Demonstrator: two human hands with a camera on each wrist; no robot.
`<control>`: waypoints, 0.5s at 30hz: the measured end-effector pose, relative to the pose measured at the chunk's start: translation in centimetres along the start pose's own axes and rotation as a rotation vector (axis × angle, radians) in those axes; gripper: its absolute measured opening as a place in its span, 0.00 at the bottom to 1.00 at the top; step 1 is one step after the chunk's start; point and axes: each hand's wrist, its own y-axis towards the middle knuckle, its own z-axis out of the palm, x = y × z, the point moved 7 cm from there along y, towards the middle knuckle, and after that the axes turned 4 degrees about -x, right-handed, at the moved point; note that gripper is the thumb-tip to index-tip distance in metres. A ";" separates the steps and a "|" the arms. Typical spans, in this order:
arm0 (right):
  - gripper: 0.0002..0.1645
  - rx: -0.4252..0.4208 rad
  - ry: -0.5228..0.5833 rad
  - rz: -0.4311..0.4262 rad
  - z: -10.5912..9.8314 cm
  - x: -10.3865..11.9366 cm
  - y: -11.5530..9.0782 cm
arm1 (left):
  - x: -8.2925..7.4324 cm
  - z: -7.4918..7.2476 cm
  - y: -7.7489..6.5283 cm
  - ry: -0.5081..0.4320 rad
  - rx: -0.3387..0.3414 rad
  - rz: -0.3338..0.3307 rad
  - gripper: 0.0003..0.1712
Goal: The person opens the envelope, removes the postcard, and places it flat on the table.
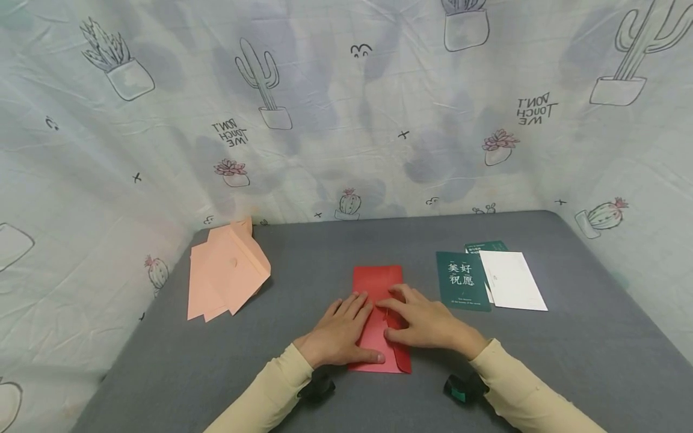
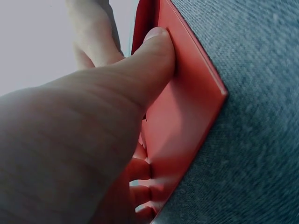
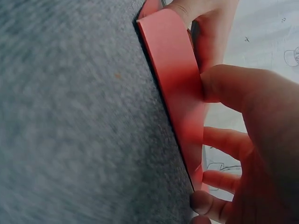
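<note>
In the head view a red envelope (image 1: 377, 278) lies lengthwise on the grey table, its long flap (image 1: 399, 356) along the right side. My left hand (image 1: 341, 331) rests on the envelope's left part, fingers extended and thumb (image 2: 156, 51) on the lower part. The right hand (image 1: 425, 319) is over the flap, fingers spread and bent. Seen from the right wrist, its thumb (image 3: 217, 84) touches the flap's edge, and the other fingertips meet the same edge farther along. Part of the envelope's middle is hidden under both hands.
Several peach envelopes (image 1: 216, 276) lie overlapped at the table's back left. Back right are a green card (image 1: 462, 294) with white characters, a white card (image 1: 514, 279) and another green card (image 1: 492, 245) partly beneath. A patterned cloth (image 1: 325, 120) hangs behind the table (image 1: 314, 252).
</note>
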 end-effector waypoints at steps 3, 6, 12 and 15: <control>0.34 0.010 0.014 0.001 -0.1 -0.1 0.0 | -0.1 -0.1 -0.1 -0.006 -0.004 0.004 0.62; 0.33 0.021 0.031 0.003 -0.2 -0.1 0.0 | -0.1 -0.2 -0.1 -0.014 -0.005 0.006 0.62; 0.33 0.034 0.051 -0.001 -0.6 -0.1 -0.1 | -0.1 -0.2 -0.2 -0.012 -0.014 0.008 0.62; 0.33 0.038 0.057 -0.003 -0.6 -0.1 -0.2 | -0.1 -0.2 -0.2 -0.012 -0.016 0.009 0.62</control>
